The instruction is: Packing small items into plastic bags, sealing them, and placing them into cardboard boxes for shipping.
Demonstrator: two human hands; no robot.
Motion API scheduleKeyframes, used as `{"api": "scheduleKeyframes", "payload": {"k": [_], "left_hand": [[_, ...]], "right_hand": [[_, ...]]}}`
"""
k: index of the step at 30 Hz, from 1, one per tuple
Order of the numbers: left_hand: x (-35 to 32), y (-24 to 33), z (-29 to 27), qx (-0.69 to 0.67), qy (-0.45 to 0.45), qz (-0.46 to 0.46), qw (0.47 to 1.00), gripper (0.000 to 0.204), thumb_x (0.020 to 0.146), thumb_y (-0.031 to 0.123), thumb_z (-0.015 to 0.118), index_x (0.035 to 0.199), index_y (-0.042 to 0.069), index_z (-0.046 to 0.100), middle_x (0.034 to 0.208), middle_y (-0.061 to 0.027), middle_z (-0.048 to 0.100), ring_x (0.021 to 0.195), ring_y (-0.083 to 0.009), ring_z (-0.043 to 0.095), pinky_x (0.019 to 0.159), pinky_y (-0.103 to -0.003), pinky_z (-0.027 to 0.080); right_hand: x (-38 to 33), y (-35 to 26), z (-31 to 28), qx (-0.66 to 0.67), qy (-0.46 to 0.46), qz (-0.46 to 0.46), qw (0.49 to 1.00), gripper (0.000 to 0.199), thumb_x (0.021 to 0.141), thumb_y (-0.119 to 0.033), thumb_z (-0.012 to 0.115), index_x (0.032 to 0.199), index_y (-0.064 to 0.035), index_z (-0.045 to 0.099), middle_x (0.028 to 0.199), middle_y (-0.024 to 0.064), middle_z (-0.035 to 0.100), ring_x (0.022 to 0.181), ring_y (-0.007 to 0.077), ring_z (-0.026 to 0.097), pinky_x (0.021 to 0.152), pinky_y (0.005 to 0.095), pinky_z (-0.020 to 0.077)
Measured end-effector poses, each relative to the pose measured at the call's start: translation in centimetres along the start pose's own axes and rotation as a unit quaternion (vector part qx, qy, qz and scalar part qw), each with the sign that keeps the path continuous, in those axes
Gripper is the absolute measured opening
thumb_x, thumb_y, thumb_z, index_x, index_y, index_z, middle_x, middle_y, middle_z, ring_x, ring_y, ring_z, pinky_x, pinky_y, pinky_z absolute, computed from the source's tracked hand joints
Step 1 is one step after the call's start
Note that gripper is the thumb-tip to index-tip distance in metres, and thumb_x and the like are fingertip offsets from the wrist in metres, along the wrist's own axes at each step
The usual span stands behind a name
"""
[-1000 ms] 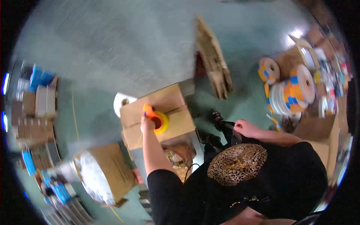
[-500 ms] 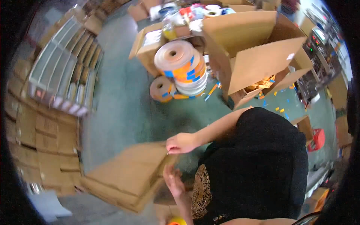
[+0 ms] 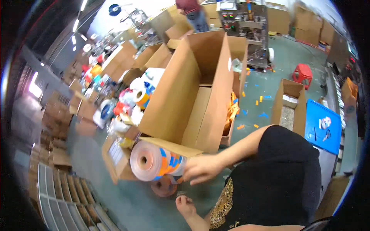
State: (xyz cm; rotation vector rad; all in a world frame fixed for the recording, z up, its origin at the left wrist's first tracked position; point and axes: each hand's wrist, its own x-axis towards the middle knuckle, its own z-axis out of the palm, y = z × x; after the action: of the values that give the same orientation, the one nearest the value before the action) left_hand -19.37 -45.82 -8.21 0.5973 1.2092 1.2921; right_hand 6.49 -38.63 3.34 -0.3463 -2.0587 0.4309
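Note:
My right hand (image 3: 202, 169) reaches in from the right, with its fingers stretched out and slightly blurred. It is just under the near flap of a tall open cardboard box (image 3: 165, 92), and I cannot tell whether it touches the flap. Beside those fingers lies a thick roll of clear film (image 3: 148, 161) with orange and blue printing. Lower down, my left hand (image 3: 186, 205) has its fingers curled in, and nothing shows in them. A second, smaller roll (image 3: 163, 186) stands on the floor behind the first. The inside of the tall box shows bare cardboard.
Orange film (image 3: 232, 111) fills a carton beside the tall box. To the right are a long open carton (image 3: 298, 90), a blue tray (image 3: 323, 125) with scissors, and a red stool (image 3: 302, 76). A grey rack (image 3: 58, 204) stands lower left; another person (image 3: 194, 15) is at the back.
My view has swung right. My right hand has let go of the flattened carton, which has left the view, and has come to the tall box. My left hand's fingers have curled in.

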Motion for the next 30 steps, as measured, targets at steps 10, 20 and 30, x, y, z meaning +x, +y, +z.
{"api": "scheduleKeyframes", "payload": {"k": [10,20,30], "left_hand": [[16.3,-13.2,-7.2,0.208,0.053,-0.173,0.961,0.008,0.079,0.0,0.053,0.084,0.002,0.047,0.072,-0.0041,0.051,0.062,-0.0145,0.05,0.053,-0.028,0.046],[23.1,-21.8,6.7,0.462,-0.102,0.158,0.867,0.008,0.075,0.009,0.058,0.078,0.002,0.056,0.071,-0.011,0.058,0.07,-0.0241,0.056,0.064,-0.035,0.045],[29.5,-32.8,31.2,0.46,-0.259,0.421,0.737,0.034,0.081,0.018,0.053,0.112,0.004,0.05,0.111,-0.0195,0.052,0.104,-0.0338,0.048,0.088,-0.039,0.039]], "right_hand": [[1.2,6.9,-2.0,-0.459,-0.247,0.338,0.784,0.011,0.062,-0.027,0.058,0.063,-0.0161,0.056,0.062,0.0015,0.058,0.064,0.016,0.058,0.066,0.035,0.0391],[9.1,10.6,-19.1,-0.392,0.073,0.293,0.869,0.024,0.079,-0.025,0.059,0.075,-0.0013,0.057,0.065,0.0178,0.055,0.06,0.0315,0.055,0.054,0.0371,0.042],[12.9,15.4,-24.2,-0.482,0.033,0.279,0.83,0.03,0.077,-0.034,0.054,0.087,-0.007,0.063,0.078,0.013,0.062,0.074,0.0281,0.06,0.067,0.0389,0.0473]]}}
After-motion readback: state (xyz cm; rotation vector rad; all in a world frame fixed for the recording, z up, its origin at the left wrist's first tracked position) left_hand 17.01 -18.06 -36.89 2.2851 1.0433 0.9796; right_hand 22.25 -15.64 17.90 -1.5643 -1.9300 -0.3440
